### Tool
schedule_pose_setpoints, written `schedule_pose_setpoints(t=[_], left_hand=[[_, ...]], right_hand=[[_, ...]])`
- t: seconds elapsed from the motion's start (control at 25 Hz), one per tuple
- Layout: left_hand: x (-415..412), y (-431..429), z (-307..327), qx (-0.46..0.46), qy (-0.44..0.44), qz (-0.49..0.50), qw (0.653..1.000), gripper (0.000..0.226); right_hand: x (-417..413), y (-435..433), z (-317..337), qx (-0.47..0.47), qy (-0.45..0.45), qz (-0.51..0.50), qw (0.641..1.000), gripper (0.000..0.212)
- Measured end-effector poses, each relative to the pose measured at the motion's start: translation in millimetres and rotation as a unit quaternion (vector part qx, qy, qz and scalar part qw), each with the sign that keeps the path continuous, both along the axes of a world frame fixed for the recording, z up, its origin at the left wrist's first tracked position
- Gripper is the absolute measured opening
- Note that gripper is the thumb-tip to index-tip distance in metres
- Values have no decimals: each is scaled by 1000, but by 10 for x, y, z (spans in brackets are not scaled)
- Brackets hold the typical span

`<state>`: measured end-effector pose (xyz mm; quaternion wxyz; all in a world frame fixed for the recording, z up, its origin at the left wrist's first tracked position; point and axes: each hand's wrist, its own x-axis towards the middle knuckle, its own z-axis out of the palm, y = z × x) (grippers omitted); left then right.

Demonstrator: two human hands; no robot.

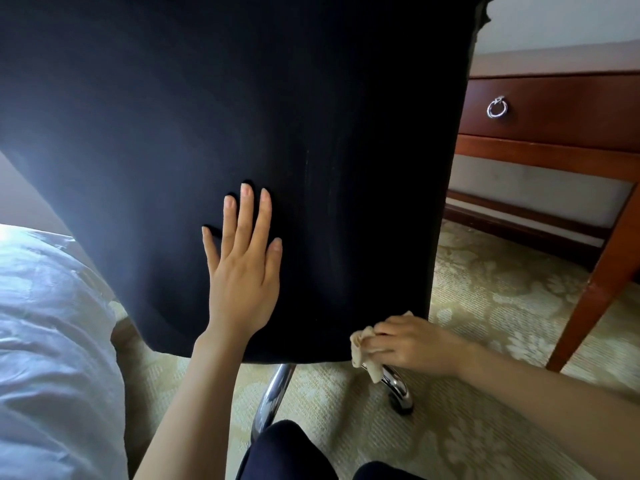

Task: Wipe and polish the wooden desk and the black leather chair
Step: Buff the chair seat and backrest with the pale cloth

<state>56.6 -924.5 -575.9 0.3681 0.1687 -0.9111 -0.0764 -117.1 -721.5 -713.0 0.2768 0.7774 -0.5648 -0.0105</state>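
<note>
The left hand [242, 271] is pressing flat, fingers straight, on the back of the black chair [207, 116]. The right hand [415, 344] is squeezing a tan cloth [362, 346] at the chair's bottom corner, by a shiny leg [398, 381]. The wooden desk [554, 147] is standing behind, on the right.

A bedroom was indicated: white bedding [52, 323] was seen left of the black chair [242, 116], a wooden desk [554, 150] with a ring-handled drawer [571, 112] right of it, and patterned carpet [485, 289] laid beneath it.
</note>
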Motion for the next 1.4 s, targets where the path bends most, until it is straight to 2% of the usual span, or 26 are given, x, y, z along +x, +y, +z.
schedule_pose_setpoints(t=[0.16, 0.28, 0.36, 0.4, 0.48, 0.56, 0.6, 0.68, 0.84, 1.04, 1.2, 1.4], left_hand=[[-2, 47, 43, 18, -23, -12, 999, 54], [90, 34, 98, 10, -49, -14, 999, 52], [153, 14, 146, -3, -69, -5, 998, 52], [172, 9, 166, -11, -77, 2, 997, 52], [197, 5, 178, -25, -86, 14, 996, 52], [212, -9, 182, -31, -91, 25, 995, 52], [222, -18, 183, -32, -93, 29, 995, 52], [252, -31, 188, -32, -94, 34, 995, 52], [244, 13, 184, -22, -90, 37, 995, 53], [209, 89, 160, -10, -73, 42, 996, 54], [165, 119, 115, -18, -59, 46, 997, 55], [40, 325, 91, -61, 69, 48, 995, 55]], right_hand=[[99, -168, 64, 36, 20, 18, 999, 18], [314, -640, 198, 38, 18, 40, 998, 23], [554, -1065, 297, 30, 7, 26, 999, 17], [711, -1243, 402, 21, -25, 7, 999, 12], [991, -1461, 634, 49, -147, -11, 988, 26], [1120, -1580, 763, 53, -127, 4, 990, 32], [1136, -1617, 739, 63, -121, -5, 991, 25], [1108, -1567, 610, 70, -194, -60, 977, 19], [695, -1182, 246, -28, -44, 24, 998, 24], [378, -509, 272, -42, -42, 20, 998, 34], [105, -31, 390, -43, -9, -6, 999, 23], [-173, 274, 1074, -105, 43, -2, 993, 29]])
